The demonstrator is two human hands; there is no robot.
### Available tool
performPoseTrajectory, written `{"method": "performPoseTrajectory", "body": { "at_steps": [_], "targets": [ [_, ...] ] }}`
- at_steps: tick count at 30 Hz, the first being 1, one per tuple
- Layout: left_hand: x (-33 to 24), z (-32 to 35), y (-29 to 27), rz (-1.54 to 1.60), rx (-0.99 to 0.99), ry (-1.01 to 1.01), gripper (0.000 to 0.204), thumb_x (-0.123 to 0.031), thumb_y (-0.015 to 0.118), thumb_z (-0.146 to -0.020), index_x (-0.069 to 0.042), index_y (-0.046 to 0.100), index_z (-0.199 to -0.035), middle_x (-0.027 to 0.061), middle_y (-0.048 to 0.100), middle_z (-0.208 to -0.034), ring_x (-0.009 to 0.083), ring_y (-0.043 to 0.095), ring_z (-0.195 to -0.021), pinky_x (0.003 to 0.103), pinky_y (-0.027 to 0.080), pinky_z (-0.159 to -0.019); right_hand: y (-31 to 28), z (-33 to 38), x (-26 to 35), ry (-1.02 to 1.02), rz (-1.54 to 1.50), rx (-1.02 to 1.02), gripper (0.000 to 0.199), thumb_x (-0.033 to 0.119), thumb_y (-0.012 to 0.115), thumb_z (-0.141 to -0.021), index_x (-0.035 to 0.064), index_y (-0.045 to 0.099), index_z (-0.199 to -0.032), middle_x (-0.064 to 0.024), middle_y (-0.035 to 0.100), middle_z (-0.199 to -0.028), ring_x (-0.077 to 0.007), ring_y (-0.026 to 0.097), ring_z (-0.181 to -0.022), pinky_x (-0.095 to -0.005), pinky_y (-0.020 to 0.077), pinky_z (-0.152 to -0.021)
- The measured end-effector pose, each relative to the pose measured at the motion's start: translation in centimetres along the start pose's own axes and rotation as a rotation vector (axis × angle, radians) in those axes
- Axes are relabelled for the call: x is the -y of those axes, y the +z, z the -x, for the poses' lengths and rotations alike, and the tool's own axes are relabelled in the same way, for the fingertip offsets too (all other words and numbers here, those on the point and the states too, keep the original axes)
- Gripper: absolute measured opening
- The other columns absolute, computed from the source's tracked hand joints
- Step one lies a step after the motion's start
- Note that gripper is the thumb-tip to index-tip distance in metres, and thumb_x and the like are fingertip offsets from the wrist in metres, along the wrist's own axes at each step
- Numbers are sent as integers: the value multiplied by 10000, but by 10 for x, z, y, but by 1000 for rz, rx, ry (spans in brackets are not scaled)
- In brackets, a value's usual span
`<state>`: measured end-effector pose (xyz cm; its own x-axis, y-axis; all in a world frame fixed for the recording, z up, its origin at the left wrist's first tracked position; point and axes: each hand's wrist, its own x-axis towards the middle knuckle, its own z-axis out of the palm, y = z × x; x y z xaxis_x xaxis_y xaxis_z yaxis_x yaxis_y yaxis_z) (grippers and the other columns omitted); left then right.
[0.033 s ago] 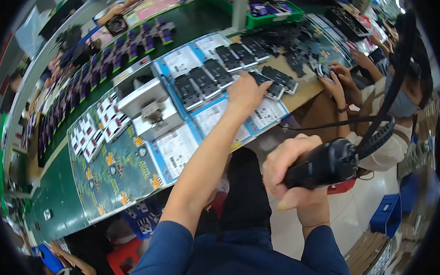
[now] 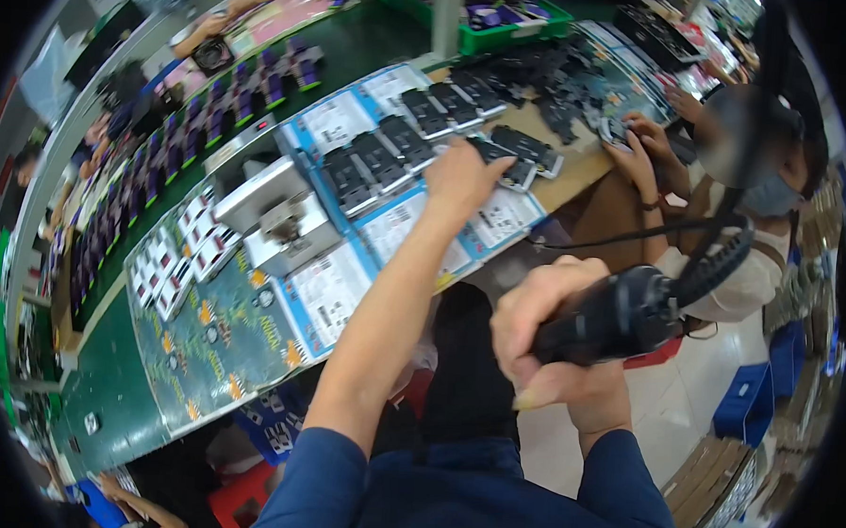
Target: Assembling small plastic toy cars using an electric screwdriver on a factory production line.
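My left hand [image 2: 459, 185] reaches over the bench to a flat black part with a white edge [image 2: 514, 172], thumb and fingers spanning its near left end. The fingertips are partly hidden behind the hand. Closed round a black, corded electric screwdriver [image 2: 595, 319], my right hand [image 2: 538, 326] is in front of the bench edge, off the parts. The tool's bit is hidden. Two more such parts [image 2: 527, 148] lie just beyond and beside my left hand. Several others [image 2: 380, 158] lie in rows on blue-and-white printed sheets [image 2: 332, 302].
A white box-shaped fixture [image 2: 279, 215] stands left of the sheets, near white pieces [image 2: 173, 267]. Loose black parts [image 2: 558, 86] pile up at the back. Purple-and-black pieces [image 2: 203, 118] line the far side. A co-worker's hands [image 2: 641, 146] are at the right, beside the tool's cable.
The view has shifted slightly, so the bench appears a little further left. My right hand with the screwdriver sits slightly further left; my left hand stays at the same part.
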<state>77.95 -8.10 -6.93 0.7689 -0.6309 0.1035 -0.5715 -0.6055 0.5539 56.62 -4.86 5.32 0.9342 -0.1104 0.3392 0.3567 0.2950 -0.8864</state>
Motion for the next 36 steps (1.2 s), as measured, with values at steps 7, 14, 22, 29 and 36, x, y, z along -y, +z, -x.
{"method": "performPoseTrajectory", "body": {
  "at_steps": [7,14,22,29,36],
  "targets": [
    [24,-4,13,237,-214,-52,732,-494,838,-693,65,556,-1073,293,675,-911,414,691,-850,434,555,-745,-11,-5,-8,-105,97,134,287,45,841,-735,2,622,-916,-46,607,-792,-95,555,-635,-252,405,-528],
    [48,65,-40,1175,-115,-161,372,-97,797,-802,-11,595,-1103,43,701,-857,90,631,-671,216,488,-595,3,-6,-13,-23,59,-9,239,85,816,-735,4,636,-871,-56,616,-802,-122,575,-692,-262,435,-621],
    [120,223,-116,1972,-157,-520,347,-335,535,-1013,-12,559,-1140,160,683,-1007,255,704,-852,414,613,-759,32,-30,-42,-98,-205,16,209,8,710,-723,-33,529,-819,-102,541,-594,-161,527,-440,-277,457,-437],
    [163,264,-119,1544,-241,-230,243,-219,536,-1024,-16,537,-1158,125,697,-966,166,685,-831,299,566,-742,84,-58,-76,-52,-79,191,290,184,726,-819,-10,535,-917,-59,521,-591,-139,493,-424,-277,468,-436],
    [174,264,-123,1196,-369,74,219,-128,589,-987,14,553,-1151,114,705,-997,138,660,-896,294,536,-817,94,-76,-84,-73,-136,216,286,194,715,-827,-10,536,-916,-57,521,-592,-137,499,-436,-282,473,-444]
  ]
}}
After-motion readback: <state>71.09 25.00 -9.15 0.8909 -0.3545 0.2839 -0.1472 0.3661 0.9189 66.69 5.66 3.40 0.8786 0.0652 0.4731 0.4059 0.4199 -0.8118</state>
